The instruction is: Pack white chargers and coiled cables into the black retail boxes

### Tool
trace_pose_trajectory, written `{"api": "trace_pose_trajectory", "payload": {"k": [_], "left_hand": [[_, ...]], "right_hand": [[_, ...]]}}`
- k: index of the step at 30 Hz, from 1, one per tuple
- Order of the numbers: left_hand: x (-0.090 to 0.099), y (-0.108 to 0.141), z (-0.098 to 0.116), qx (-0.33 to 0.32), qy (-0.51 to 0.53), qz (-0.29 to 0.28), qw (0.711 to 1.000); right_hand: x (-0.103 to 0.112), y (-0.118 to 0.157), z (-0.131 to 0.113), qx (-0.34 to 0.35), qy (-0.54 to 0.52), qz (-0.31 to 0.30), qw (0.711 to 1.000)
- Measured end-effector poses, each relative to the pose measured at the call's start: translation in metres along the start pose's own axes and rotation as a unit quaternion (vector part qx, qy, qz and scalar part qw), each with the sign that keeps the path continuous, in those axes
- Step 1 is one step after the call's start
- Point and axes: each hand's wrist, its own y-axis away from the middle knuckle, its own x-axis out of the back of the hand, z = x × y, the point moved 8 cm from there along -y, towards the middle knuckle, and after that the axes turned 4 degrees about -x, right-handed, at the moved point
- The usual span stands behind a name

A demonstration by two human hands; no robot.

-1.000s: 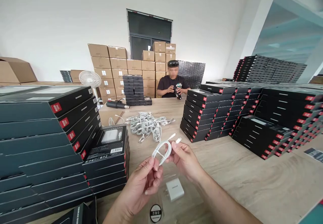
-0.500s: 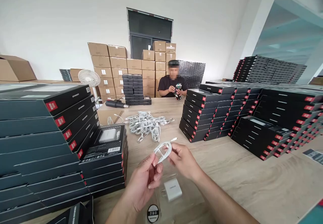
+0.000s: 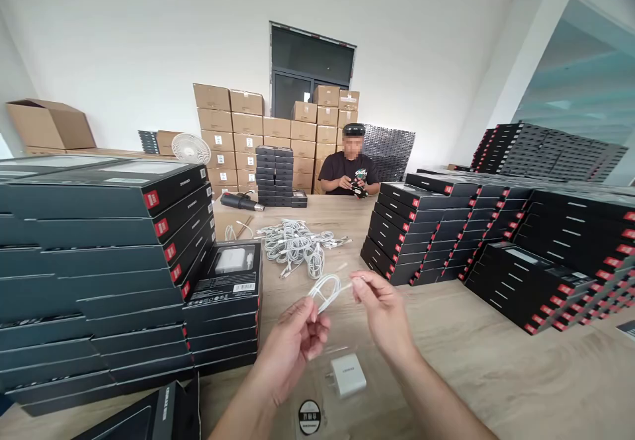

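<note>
A coiled white cable [image 3: 325,292] is held up above the wooden table. My left hand [image 3: 296,334] pinches the lower left side of the coil between thumb and fingers. One end of the cable is pinched in my right hand [image 3: 381,308], to the right of the coil. Below the hands, a white charger plug [image 3: 348,375] lies on the table beside a clear plastic piece with a round black label [image 3: 309,417]. Beyond the coil is a pile of white cables [image 3: 295,247].
Stacked black boxes stand at left [image 3: 124,228] and right [image 3: 414,228]. A heat gun [image 3: 241,200] lies behind the cable pile. Across the table sits a person [image 3: 350,169] holding a small dark item. Cartons [image 3: 248,122] are piled behind.
My right hand has moved right, away from the coil, drawing out a cable end. My left hand still holds the coil. The view has shifted slightly, so the surroundings appear further right.
</note>
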Motion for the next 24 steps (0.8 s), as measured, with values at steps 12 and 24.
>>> {"api": "trace_pose_trajectory", "payload": {"k": [12, 24], "left_hand": [[-0.007, 0.001, 0.007, -0.036, 0.049, -0.011, 0.998], [0.006, 0.001, 0.022, -0.088, -0.242, 0.032, 0.966]], "right_hand": [[-0.011, -0.006, 0.028, -0.179, -0.292, -0.051, 0.938], [-0.005, -0.005, -0.012, 0.044, 0.138, -0.139, 0.98]]}}
